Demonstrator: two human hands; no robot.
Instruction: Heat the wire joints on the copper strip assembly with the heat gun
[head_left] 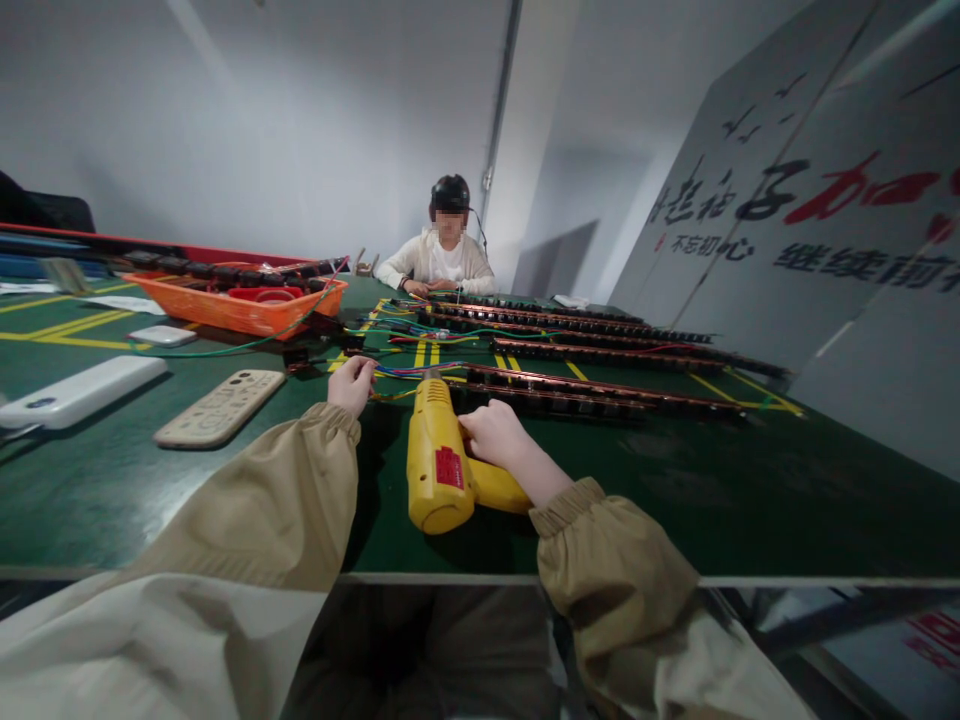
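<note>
My left hand is closed on the ends of several thin coloured wires, left of centre. These wires run right to a long dark bar with copper-coloured edges. A yellow heat gun rests on the green table, its nozzle pointing away from me at the wires. My right hand is beside the gun, its fingers wrapped round the gun's handle near the body. The handle extends to the right under my wrist.
An orange basket of dark parts stands at the back left. Nearer are a phone and a white device. More long bars lie beyond the gun. A person sits across the table.
</note>
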